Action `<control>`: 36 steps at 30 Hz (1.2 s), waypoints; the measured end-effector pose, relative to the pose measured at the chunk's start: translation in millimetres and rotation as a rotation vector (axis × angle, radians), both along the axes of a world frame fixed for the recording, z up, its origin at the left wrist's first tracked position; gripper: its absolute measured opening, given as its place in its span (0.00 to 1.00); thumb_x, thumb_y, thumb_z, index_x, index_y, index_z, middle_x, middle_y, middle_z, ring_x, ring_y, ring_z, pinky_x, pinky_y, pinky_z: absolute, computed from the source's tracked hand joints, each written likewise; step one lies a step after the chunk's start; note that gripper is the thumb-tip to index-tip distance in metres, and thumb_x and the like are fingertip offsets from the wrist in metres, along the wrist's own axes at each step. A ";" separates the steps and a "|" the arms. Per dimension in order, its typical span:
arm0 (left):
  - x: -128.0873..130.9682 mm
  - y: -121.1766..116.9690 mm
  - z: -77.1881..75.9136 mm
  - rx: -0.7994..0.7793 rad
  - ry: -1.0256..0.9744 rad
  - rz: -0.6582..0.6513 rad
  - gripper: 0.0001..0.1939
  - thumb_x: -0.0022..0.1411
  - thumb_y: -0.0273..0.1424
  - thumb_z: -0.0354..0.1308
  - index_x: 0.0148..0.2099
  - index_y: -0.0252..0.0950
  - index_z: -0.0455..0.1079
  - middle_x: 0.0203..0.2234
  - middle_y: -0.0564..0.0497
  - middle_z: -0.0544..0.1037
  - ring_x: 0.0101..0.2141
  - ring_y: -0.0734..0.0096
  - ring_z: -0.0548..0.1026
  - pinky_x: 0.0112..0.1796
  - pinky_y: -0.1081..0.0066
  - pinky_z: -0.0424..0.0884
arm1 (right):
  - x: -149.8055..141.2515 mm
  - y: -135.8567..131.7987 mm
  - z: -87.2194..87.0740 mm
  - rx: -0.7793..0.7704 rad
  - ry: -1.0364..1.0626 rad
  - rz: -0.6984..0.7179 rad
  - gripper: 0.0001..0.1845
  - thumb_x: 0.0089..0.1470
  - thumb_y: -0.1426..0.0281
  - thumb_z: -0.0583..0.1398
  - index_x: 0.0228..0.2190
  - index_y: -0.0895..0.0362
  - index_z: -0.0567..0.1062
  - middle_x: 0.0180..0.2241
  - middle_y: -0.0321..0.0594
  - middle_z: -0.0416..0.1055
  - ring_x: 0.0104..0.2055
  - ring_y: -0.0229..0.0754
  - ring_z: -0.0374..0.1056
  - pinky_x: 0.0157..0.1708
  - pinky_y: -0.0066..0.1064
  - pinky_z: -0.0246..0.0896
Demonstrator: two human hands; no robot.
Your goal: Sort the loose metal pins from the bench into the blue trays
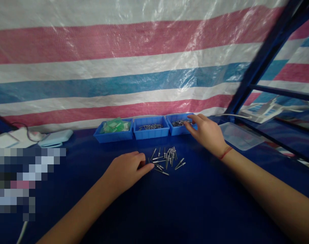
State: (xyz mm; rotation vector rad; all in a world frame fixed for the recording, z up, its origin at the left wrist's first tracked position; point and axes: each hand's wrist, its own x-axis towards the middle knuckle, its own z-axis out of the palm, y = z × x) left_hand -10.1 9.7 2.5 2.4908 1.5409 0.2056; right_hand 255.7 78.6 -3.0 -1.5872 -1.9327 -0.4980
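Observation:
Several blind rivets [171, 154] with thin pins lie in a loose pile on the dark blue table. At the pile's left side rests my left hand [126, 169], fingers loosely curled and thumb apart, its tip close to the rivets. My right hand [207, 132] reaches over the right blue bin [181, 130], thumb and index finger apart at small metal parts [181, 122]; its other fingertips are partly hidden. In the middle blue bin [151, 133] are more rivets [151, 127].
A left blue bin [113, 137] contains green packets [116, 125]. Right of the bins lie a clear plastic lid [242, 137] and a white device [262, 110]. A light blue case [56, 138] sits at left. Blue frame bars [261, 57] and a striped sheet [118, 40] bound the table.

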 end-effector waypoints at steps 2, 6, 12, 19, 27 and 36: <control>-0.7 -1.0 -2.2 -0.009 0.016 -0.003 0.19 0.60 0.46 0.48 0.29 0.37 0.68 0.25 0.52 0.73 0.25 0.68 0.71 0.25 0.72 0.58 | -2.6 -5.8 0.8 -0.003 0.027 0.037 0.16 0.56 0.64 0.53 0.42 0.58 0.72 0.35 0.45 0.73 0.32 0.46 0.70 0.28 0.33 0.61; 2.7 -3.2 -5.5 0.013 0.021 0.001 0.13 0.59 0.42 0.51 0.33 0.38 0.68 0.29 0.51 0.74 0.28 0.66 0.72 0.27 0.71 0.61 | -16.9 -23.5 3.3 -0.063 0.079 0.170 0.15 0.56 0.66 0.53 0.42 0.58 0.72 0.35 0.45 0.73 0.31 0.44 0.70 0.30 0.34 0.62; 5.0 -4.1 -3.1 -0.004 0.026 0.016 0.09 0.61 0.33 0.49 0.34 0.37 0.69 0.31 0.50 0.74 0.30 0.64 0.74 0.31 0.68 0.64 | -35.7 -42.4 0.6 -0.219 0.149 0.338 0.15 0.55 0.66 0.54 0.42 0.58 0.73 0.34 0.42 0.73 0.29 0.40 0.69 0.30 0.33 0.62; 8.5 2.5 -5.8 -0.003 -0.254 0.043 0.09 0.62 0.32 0.48 0.36 0.37 0.69 0.33 0.50 0.75 0.34 0.65 0.74 0.36 0.67 0.66 | -51.5 -55.7 -8.0 -0.366 0.294 0.534 0.10 0.54 0.68 0.56 0.36 0.57 0.75 0.32 0.39 0.73 0.28 0.37 0.67 0.29 0.30 0.61; 23.5 -3.6 -12.1 -0.232 -0.640 0.026 0.09 0.62 0.33 0.50 0.40 0.35 0.68 0.33 0.51 0.76 0.34 0.67 0.74 0.36 0.70 0.68 | -61.2 -59.9 -12.6 -0.615 0.759 0.716 0.09 0.54 0.66 0.58 0.31 0.58 0.75 0.30 0.39 0.73 0.31 0.37 0.68 0.31 0.28 0.62; 25.7 -4.7 -15.5 -0.339 -0.742 0.003 0.11 0.63 0.35 0.49 0.41 0.35 0.68 0.31 0.51 0.74 0.33 0.68 0.73 0.35 0.70 0.67 | -63.7 -62.7 -12.8 -0.635 0.899 0.724 0.08 0.51 0.66 0.59 0.29 0.59 0.74 0.29 0.39 0.72 0.30 0.37 0.66 0.30 0.30 0.61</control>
